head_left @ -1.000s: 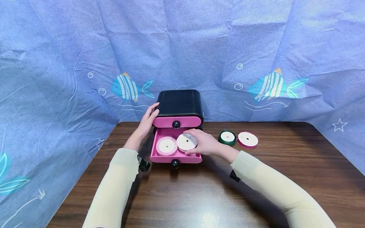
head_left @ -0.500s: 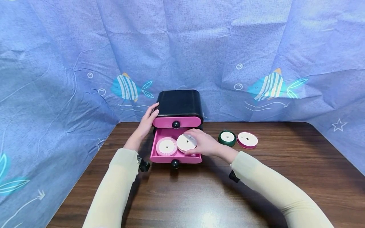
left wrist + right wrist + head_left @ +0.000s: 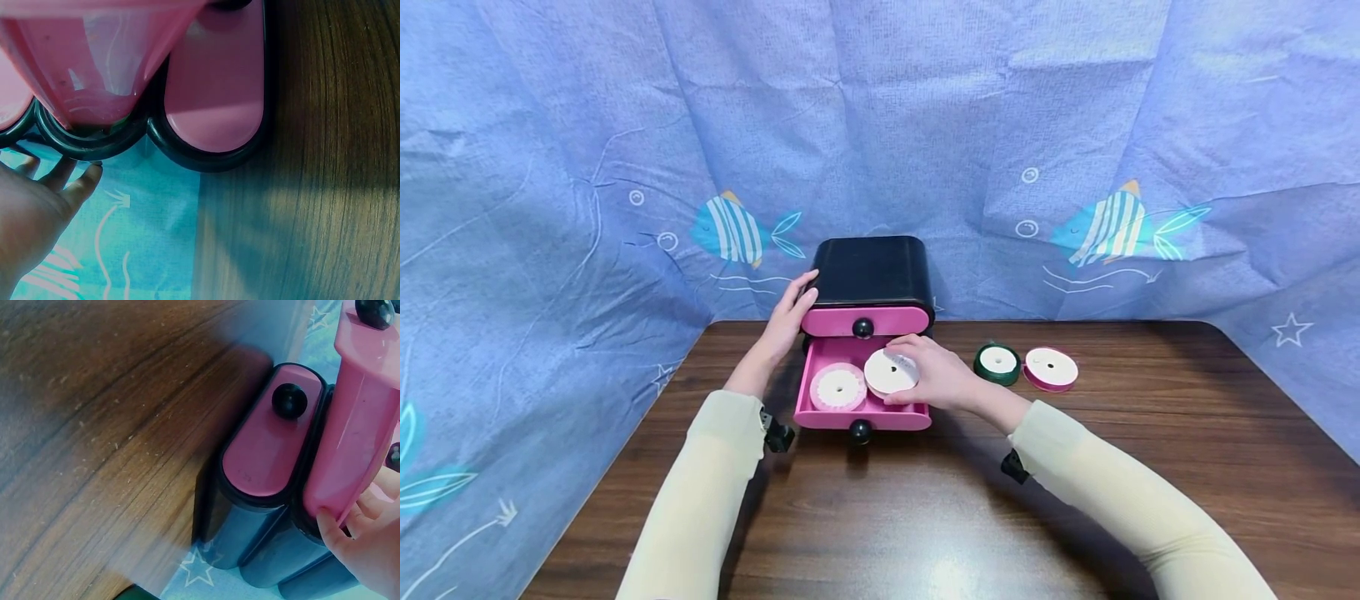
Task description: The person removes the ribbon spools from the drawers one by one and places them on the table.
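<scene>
My right hand (image 3: 936, 375) reaches into the pulled-out pink drawer (image 3: 863, 421) and pinches a white-faced ribbon spool (image 3: 886, 375) between thumb and fingers. Beside it in the drawer, on the left, lies a pink ribbon spool (image 3: 839, 388) with a white centre. My left hand (image 3: 784, 323) rests against the left side of the black drawer cabinet (image 3: 872, 271), its fingers extended. In the left wrist view, the left fingertips (image 3: 94, 172) touch the cabinet's black edge. The right wrist view shows the right thumb at the drawer's side; the held spool is mostly hidden there.
A green ribbon spool (image 3: 997, 364) and a magenta ribbon spool (image 3: 1052, 368) lie on the brown wooden table (image 3: 865, 517), right of the cabinet. Above the open drawer is a closed pink drawer (image 3: 887, 320) with a black knob. A blue fish-print cloth (image 3: 910, 125) hangs behind.
My right hand and the white-faced spool have shifted up very slightly in the head view. The left hand, the cabinet and the other spools stay where they were.
</scene>
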A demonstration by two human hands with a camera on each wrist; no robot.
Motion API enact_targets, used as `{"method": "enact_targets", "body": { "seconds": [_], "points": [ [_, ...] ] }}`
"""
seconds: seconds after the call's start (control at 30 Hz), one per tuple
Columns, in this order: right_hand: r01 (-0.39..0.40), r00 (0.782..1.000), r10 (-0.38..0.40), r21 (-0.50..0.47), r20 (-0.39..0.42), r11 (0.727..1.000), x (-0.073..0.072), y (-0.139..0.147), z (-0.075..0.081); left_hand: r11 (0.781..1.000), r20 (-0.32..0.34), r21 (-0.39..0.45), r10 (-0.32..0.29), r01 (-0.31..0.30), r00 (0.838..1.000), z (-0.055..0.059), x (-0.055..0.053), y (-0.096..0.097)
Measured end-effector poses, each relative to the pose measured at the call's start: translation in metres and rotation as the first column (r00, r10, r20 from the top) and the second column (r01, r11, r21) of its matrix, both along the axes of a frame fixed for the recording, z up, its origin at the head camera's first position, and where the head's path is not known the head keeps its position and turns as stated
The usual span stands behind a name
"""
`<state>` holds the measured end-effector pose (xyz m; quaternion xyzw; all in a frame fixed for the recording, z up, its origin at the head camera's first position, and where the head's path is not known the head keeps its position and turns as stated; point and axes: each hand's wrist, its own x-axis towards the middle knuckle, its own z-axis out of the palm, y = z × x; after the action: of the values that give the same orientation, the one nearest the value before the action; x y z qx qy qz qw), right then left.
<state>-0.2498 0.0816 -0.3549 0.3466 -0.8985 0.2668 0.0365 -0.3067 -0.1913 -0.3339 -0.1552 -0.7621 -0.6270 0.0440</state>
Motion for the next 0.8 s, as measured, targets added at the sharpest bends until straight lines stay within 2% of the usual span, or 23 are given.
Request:
{"method": "enact_targets", "body": {
  "seconds": [0.23, 0.5, 0.6, 0.73, 0.8],
  "points": [
    [0.003, 1.0, -0.003, -0.02, -0.019, 1.0, 0.002, 0.0, 0.004, 1.0, -0.02, -0.01, 0.009, -0.009, 1.0, -0.005, -0.002, -0.001],
    [0.006, 1.0, -0.008, -0.049, -0.029, 0.999, 0.005, 0.002, 0.005, 1.0, -0.002, 0.004, -0.008, 0.008, 1.0, 0.001, 0.002, 0.0],
    [0.012, 1.0, -0.014, -0.064, -0.024, 0.998, 0.005, 0.003, 0.004, 1.0, 0.002, 0.006, -0.012, 0.012, 1.0, 0.005, 0.006, 0.001],
    [0.006, 1.0, -0.008, -0.112, -0.017, 0.994, 0.007, 0.003, 0.006, 1.0, 0.011, -0.004, -0.019, 0.019, 1.0, 0.019, 0.019, 0.005],
    [-0.01, 1.0, 0.007, -0.141, -0.022, 0.99, 0.009, 0.003, 0.009, 1.0, 0.007, -0.015, -0.016, 0.016, 1.0, 0.022, 0.022, 0.005]
  ]
}}
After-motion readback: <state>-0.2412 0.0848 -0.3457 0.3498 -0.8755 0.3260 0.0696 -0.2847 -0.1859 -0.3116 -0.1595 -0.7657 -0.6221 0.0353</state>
